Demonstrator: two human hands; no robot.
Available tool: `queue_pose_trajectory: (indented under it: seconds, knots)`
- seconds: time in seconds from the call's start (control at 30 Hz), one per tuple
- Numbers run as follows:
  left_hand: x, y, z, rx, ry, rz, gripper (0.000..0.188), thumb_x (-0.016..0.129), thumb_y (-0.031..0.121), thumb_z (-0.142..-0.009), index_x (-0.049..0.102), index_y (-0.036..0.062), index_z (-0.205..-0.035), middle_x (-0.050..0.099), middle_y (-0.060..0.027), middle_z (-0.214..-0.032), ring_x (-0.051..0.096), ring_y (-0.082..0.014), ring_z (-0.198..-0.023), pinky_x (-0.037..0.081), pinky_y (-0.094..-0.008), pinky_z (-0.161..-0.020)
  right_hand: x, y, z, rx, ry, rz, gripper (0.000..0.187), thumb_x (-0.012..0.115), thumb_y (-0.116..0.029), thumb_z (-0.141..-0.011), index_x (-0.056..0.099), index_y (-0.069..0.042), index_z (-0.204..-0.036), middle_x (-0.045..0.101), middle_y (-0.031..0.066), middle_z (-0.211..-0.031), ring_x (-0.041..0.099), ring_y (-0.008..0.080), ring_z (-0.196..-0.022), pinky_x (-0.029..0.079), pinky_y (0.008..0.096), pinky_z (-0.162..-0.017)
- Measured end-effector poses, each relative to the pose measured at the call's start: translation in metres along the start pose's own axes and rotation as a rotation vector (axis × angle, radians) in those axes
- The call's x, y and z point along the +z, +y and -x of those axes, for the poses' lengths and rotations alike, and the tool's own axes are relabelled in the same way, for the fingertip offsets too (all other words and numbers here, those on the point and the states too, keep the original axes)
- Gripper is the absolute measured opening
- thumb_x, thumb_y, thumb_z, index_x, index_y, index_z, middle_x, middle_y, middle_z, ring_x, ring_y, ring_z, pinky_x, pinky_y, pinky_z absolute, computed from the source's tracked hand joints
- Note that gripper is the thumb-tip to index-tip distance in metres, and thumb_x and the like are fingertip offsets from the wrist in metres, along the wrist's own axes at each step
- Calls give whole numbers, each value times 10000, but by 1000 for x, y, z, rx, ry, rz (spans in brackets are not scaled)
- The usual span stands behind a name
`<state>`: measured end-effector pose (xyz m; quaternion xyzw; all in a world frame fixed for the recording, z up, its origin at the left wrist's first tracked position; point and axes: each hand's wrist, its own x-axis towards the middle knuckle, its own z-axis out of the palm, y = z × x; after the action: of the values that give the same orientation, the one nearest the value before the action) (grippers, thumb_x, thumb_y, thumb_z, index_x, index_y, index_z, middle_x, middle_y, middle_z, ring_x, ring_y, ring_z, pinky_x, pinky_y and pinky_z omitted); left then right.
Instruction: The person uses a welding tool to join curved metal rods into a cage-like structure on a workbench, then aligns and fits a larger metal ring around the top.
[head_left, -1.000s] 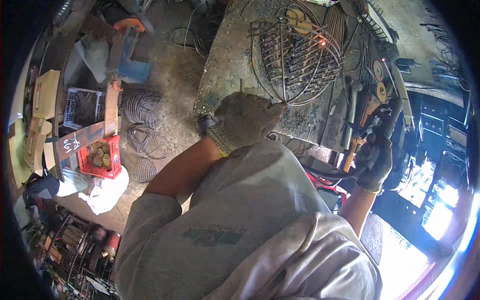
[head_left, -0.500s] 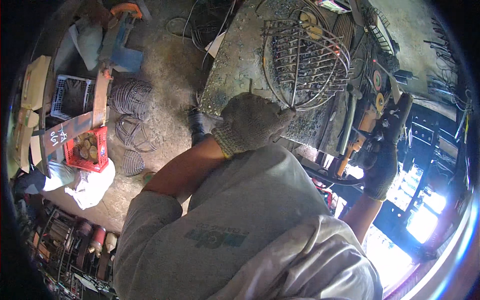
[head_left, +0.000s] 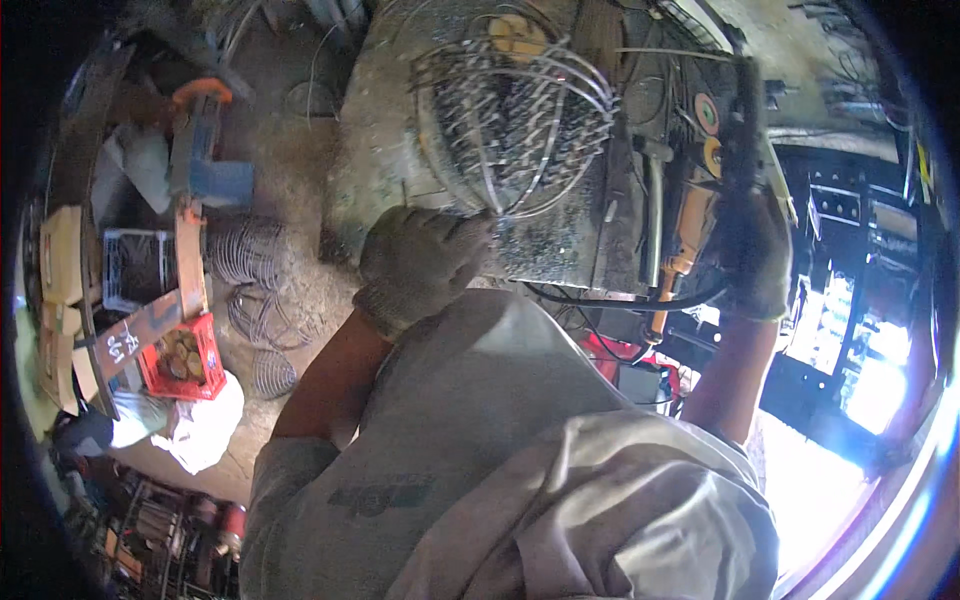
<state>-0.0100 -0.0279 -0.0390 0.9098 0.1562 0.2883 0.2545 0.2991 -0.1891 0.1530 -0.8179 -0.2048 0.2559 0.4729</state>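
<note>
My left hand (head_left: 415, 265), in a grey knit glove, is closed at the near tip of a round wire frame (head_left: 545, 155) made of bent metal rods. The frame stands on the workbench (head_left: 375, 150), its rods meeting at that tip. My gloved right hand (head_left: 757, 255) is wrapped around a dark welding electrode holder (head_left: 746, 110), blurred by motion. A thin welding rod (head_left: 670, 51) sticks out leftward from its top. The black cable (head_left: 640, 304) runs from near this hand across in front of the bench.
An orange angle grinder (head_left: 690, 225) and a hammer (head_left: 655, 190) lie at the bench's right side. On the left floor are wire coils (head_left: 245, 250), a red crate (head_left: 212, 350) of round pieces, and a white bag (head_left: 210, 425).
The view has shifted, so bench and frame appear further left. My right hand has raised the holder; its rod now points left, and the red glow at its tip no longer shows.
</note>
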Motion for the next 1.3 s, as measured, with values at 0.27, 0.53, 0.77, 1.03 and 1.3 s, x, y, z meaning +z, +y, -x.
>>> queue_pose_trajectory:
  seconds: [0.27, 0.53, 0.77, 1.03, 1.3]
  knots:
    - [3, 15, -5, -140, -112, -125, 321, 757, 256, -841, 744, 103, -1123, 695, -133, -873, 674, -320, -805, 518, -460, -741, 5, 30, -11, -11, -38, -66, 347, 592, -264, -1037, 606, 3, -1259, 677, 34, -916, 629, 80, -726, 493, 217, -615]
    - [12, 14, -8, -43, -11, -281, 297, 748, 231, -841, 721, 150, -1126, 689, -62, -765, 674, -312, -758, 542, -489, -718, 9, 33, -5, 15, -108, -158, 430, 611, -243, -1015, 562, 5, -1363, 647, 17, -941, 598, 83, -788, 484, 228, -688]
    - [15, 14, 0, -123, -88, -294, 354, 762, 224, -814, 749, 165, -1163, 727, -91, -901, 673, -335, -839, 540, -472, -758, 9, 41, -9, 22, -188, -171, 518, 613, -232, -1014, 509, 6, -1462, 661, 30, -979, 607, 83, -793, 484, 223, -677]
    - [16, 13, 1, -115, -126, -322, 387, 768, 232, -806, 731, 176, -1187, 720, -96, -877, 664, -337, -820, 534, -470, -752, 15, 40, -10, 21, -175, -112, 479, 624, -305, -992, 565, -12, -1367, 640, 8, -892, 568, 65, -730, 438, 211, -625]
    - [12, 16, -2, -106, -41, -237, 384, 774, 217, -822, 728, 162, -1200, 711, -122, -893, 655, -338, -806, 521, -472, -730, 19, 48, -14, 1, -150, -159, 466, 621, -294, -996, 559, -15, -1364, 638, 11, -898, 577, 73, -739, 450, 220, -642]
